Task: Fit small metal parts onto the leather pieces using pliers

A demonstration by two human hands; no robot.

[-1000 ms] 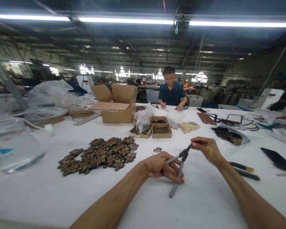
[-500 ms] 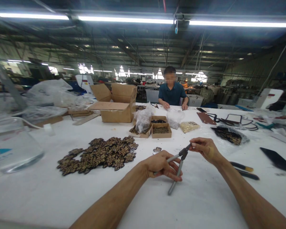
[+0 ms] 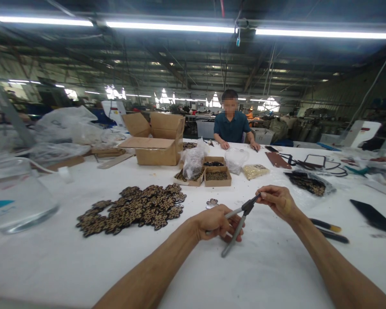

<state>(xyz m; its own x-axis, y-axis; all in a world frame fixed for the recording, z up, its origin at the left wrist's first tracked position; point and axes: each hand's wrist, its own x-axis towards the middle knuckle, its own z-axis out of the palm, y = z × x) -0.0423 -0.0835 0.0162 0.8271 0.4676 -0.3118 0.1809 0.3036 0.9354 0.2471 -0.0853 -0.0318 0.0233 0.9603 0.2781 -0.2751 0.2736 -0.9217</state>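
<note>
My left hand [image 3: 221, 222] is closed around the grey handles of a pair of pliers [image 3: 246, 209], whose jaws point up and to the right. At the jaw tips my right hand [image 3: 276, 201] is closed in a pinch. What it pinches is too small to make out. A bandage-like patch sits near my right thumb. Just beyond my left hand lies a single leopard-print piece [image 3: 212, 203]. A heap of leopard-print pieces with dark edges [image 3: 141, 209] spreads over the white table [image 3: 193, 274] to the left.
Small cardboard trays of metal bits [image 3: 218, 182] stand ahead, beside a bag of pale pieces [image 3: 256, 171]. Behind them is an open cardboard box [image 3: 157, 154]. Dark-handled pliers [image 3: 333, 235] lie beyond my right forearm. Across the table sits a person [image 3: 232, 126].
The pliers' handles have drawn closer together as my left hand squeezed, and the lower handle swung left. The person opposite has moved one hand outward.
</note>
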